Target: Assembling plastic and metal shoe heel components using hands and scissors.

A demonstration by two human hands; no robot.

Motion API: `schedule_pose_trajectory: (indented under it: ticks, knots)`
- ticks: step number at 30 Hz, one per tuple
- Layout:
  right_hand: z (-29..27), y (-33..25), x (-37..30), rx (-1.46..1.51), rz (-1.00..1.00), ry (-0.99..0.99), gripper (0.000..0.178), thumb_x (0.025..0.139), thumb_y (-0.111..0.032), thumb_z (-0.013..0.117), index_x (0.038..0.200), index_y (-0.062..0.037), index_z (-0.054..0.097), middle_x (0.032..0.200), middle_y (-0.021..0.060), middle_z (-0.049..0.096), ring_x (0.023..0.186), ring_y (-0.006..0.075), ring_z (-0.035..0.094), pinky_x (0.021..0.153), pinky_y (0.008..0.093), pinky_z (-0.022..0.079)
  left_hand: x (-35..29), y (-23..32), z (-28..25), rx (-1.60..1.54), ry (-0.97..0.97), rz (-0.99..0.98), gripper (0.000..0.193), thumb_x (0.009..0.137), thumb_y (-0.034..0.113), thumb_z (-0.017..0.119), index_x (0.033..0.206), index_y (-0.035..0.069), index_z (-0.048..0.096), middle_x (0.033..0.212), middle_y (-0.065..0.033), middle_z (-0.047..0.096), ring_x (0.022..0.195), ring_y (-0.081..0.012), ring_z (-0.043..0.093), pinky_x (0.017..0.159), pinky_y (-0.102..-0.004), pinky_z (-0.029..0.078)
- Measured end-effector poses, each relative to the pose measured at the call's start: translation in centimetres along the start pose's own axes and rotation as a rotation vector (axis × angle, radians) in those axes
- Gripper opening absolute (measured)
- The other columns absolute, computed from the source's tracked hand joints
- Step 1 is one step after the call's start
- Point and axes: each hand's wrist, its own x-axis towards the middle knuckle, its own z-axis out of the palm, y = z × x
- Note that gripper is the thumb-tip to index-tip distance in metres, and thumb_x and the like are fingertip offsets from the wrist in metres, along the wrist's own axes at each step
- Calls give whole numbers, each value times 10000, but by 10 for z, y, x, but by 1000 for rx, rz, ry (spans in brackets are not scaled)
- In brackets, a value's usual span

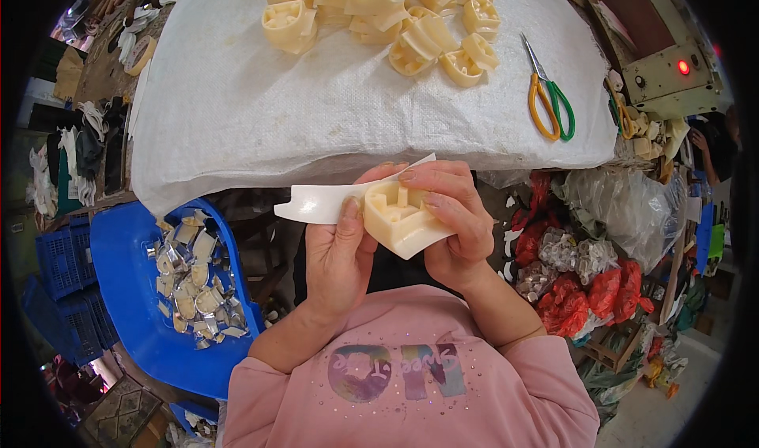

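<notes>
In front of my chest I hold a cream moulded plastic piece [390,225], hollow on top with small posts inside and shaped rather like a shoe heel. A glossy white strip [304,204] with a notched end lies against its far side and sticks out to the left. My left hand [344,246] is closed on the piece and the strip, its thumb at the piece's left side. Closed round the far and right sides is my right hand [460,215], fingers on the rim. Some fingertips are hidden behind the strip.
A white woven sheet [237,108] covers the table ahead. Several similar cream pieces [289,26] are heaped at its far side. Scissors with orange and green handles [551,104] lie at right. A blue tub [126,290] of scraps stands left; red plastic bags [605,291] lie right.
</notes>
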Motion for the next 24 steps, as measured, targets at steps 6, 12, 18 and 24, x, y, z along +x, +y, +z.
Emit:
schedule_pose_trajectory:
  ticks: [6, 12, 18, 24]
  knots:
    - [-1, 3, -7, -135, 22, -55, 480, 621, 99, 629, 1069, -49, 536, 1023, 130, 598, 849, 320, 560, 697, 367, 479, -4, -3, 0, -1, 37, -31, 446, 1007, 237, 270, 1296, -87, 369, 1265, -161, 475, 1143, -177, 498, 964, -292, 419]
    - [-2, 6, -11, -223, -38, -72, 479, 599, 63, 661, 1056, -26, 550, 970, 124, 599, 803, 313, 536, 669, 357, 466, -7, -7, -3, 72, 55, -29, 484, 1007, 276, 256, 1306, -89, 361, 1230, -136, 490, 1106, -157, 511, 945, -265, 412]
    - [-9, 9, -5, -284, 7, -85, 458, 582, 31, 670, 1025, -43, 580, 938, 100, 593, 777, 288, 503, 671, 356, 439, -1, -5, -17, 352, 49, 65, 479, 989, 285, 344, 1288, -87, 378, 1260, -165, 481, 1111, -197, 516, 934, -319, 425]
    - [-19, -8, -1, -465, 69, -332, 367, 602, -74, 674, 954, -166, 624, 859, 36, 526, 792, 237, 470, 752, 402, 298, -1, -2, -31, 484, 168, 132, 325, 969, 184, 449, 1103, -84, 574, 1017, -130, 626, 923, -164, 604, 824, -290, 516]
